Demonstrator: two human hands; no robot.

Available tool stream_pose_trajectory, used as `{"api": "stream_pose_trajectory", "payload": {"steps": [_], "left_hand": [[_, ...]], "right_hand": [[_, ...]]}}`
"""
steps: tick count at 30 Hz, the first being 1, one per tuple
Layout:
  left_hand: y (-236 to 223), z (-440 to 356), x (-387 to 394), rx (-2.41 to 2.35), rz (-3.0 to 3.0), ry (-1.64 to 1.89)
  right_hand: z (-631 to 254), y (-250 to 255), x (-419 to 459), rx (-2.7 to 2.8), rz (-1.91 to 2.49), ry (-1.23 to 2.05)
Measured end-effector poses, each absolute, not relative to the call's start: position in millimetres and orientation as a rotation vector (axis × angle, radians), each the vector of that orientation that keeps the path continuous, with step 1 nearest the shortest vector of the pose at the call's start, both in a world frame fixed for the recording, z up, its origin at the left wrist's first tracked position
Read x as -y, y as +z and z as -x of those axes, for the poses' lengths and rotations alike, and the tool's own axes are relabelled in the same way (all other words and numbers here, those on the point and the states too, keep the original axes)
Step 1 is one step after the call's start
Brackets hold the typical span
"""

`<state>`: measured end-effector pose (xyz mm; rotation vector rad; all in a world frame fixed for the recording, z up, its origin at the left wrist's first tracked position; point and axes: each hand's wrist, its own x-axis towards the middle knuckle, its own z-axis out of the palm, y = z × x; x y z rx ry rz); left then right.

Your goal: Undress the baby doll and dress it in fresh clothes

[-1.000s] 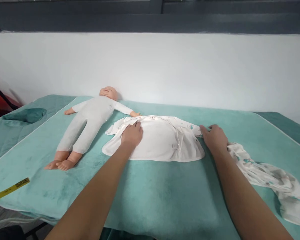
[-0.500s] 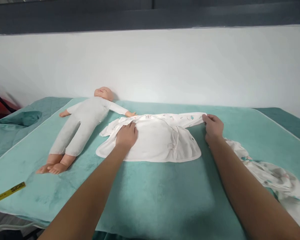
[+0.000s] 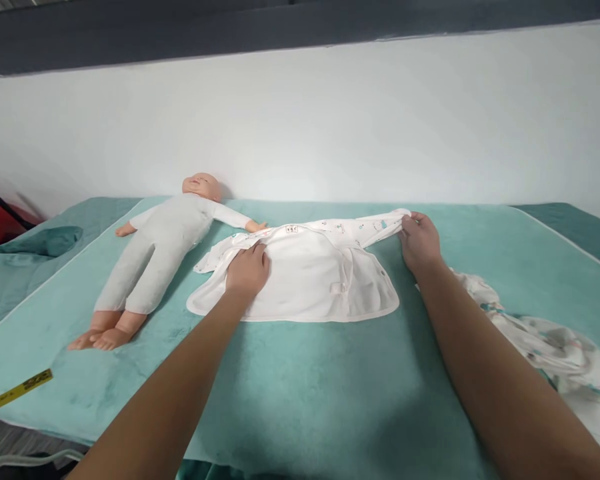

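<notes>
A white baby shirt [image 3: 300, 280] with small prints on its sleeves lies spread on the green bedding. My left hand [image 3: 249, 268] rests low on its left front, fingers bent and together at the cloth; the fingertips are partly hidden. At the far right, my right hand [image 3: 421, 241] pinches the cuff of the outstretched sleeve [image 3: 373, 228], lifting it slightly. The left sleeve [image 3: 215, 257] lies bunched beside my left hand. A baby doll [image 3: 173, 230] in a white cloth body lies face up to the left, one hand touching or nearly touching the shirt's collar.
Crumpled white printed baby clothing [image 3: 555, 343] lies at the right, partly behind my right forearm. A yellow strip, like a tape measure [image 3: 17, 391], sits at the front left. A red and black item [image 3: 0, 223] is at the left edge. A white wall [image 3: 330, 127] rises behind the bedding.
My right hand has raised the sleeve end a little and moved slightly left in view. My left hand stays on the shirt. The view has tilted slightly.
</notes>
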<state>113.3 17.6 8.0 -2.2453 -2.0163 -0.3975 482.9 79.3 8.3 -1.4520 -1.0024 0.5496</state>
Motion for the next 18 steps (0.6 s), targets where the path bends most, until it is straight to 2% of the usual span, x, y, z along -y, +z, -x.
{"api": "stream_pose_trajectory", "payload": {"steps": [5,10,18], "left_hand": [[7,-113,-18,2.027,2.242,-0.4],[4,-111,-18,2.015,2.241,-0.416],[3,-111,-19,1.957,2.242,-0.426]], "right_hand": [[-473,8,-72,1.049,1.68,0.302],[-457,9,-60,1.406,1.783,0.012],[-467,13,-58,1.124,1.864,0.338]]}}
